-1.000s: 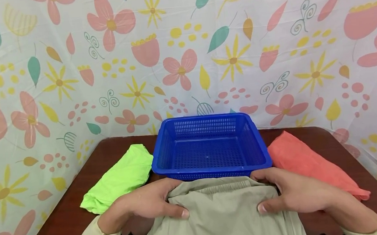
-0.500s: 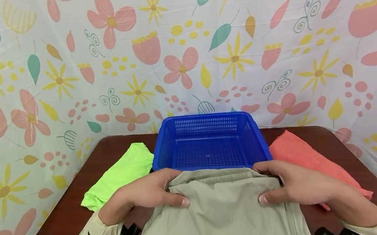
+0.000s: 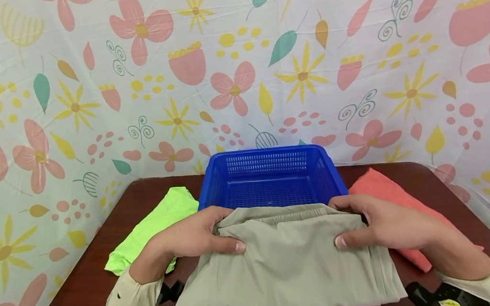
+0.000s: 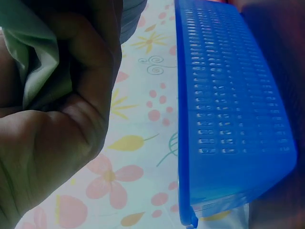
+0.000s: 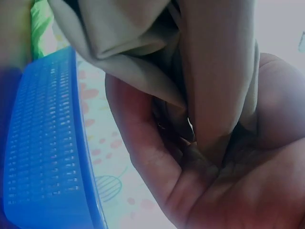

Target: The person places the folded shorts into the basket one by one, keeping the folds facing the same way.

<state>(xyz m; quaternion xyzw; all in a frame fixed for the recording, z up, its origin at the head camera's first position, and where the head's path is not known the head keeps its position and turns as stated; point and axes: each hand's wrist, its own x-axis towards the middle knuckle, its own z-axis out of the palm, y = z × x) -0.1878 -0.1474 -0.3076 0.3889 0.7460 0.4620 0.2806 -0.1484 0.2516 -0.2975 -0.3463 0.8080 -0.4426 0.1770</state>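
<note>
A pair of khaki pants (image 3: 297, 264), folded over with a gathered elastic waistband along the top, hangs in front of me between both hands. My left hand (image 3: 195, 236) grips the left top corner, thumb on the near face and fingers behind. At the right top corner my right hand (image 3: 389, 223) holds the cloth the same way. Both wrist views show curled fingers around bunched fabric. Just behind the waistband stands a blue plastic basket (image 3: 266, 153) with perforated walls; its near rim is hidden by the pants. Nothing is visible inside it.
A folded neon-green cloth (image 3: 160, 227) lies left of the basket, and a folded coral-red cloth (image 3: 386, 194) lies on its right, partly behind my right hand. All stand on a dark brown table (image 3: 94, 265). A flower-printed sheet (image 3: 237, 52) hangs behind.
Both hands have risen and moved toward the basket with the pants, covering more of its near side. The lower edge of the pants has come into view. Basket and other cloths stay put.
</note>
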